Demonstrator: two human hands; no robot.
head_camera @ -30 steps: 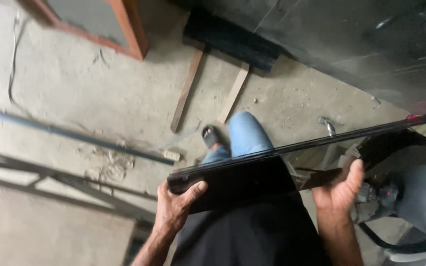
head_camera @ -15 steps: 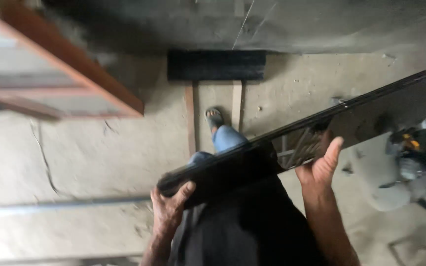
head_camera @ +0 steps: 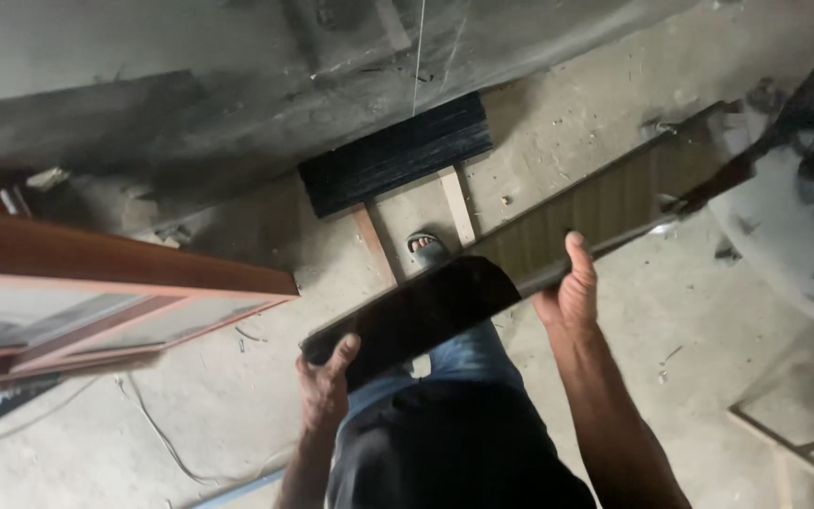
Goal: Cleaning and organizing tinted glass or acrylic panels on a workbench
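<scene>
Right now your left hand (head_camera: 324,388) is clamped on the near, lower end of a long dark glass panel (head_camera: 482,283), fingers curled over its upper edge. Your right hand (head_camera: 569,294) grips the same panel further along, thumb pointing up against the far face and palm under the edge. Both grips are closed on the panel; it hangs off the floor, tilted, rising from your left grip up past your right grip toward the upper right.

Below the grips: your dark shirt and blue jeans, one sandalled foot (head_camera: 426,249) showing just beyond the panel's near end on the concrete floor (head_camera: 190,396).

Left of your left grip, well apart, a wooden-framed glass window (head_camera: 96,302) lies on its side. A thin cable (head_camera: 157,438) trails on the floor beneath it.

Beyond the foot, two wooden battens (head_camera: 454,203) carry a stack of dark sheets (head_camera: 396,153) against the wall (head_camera: 190,94).

Past the panel's far end, to the right of your right grip, a grey rounded machine body (head_camera: 789,236); cannot tell what kind.
</scene>
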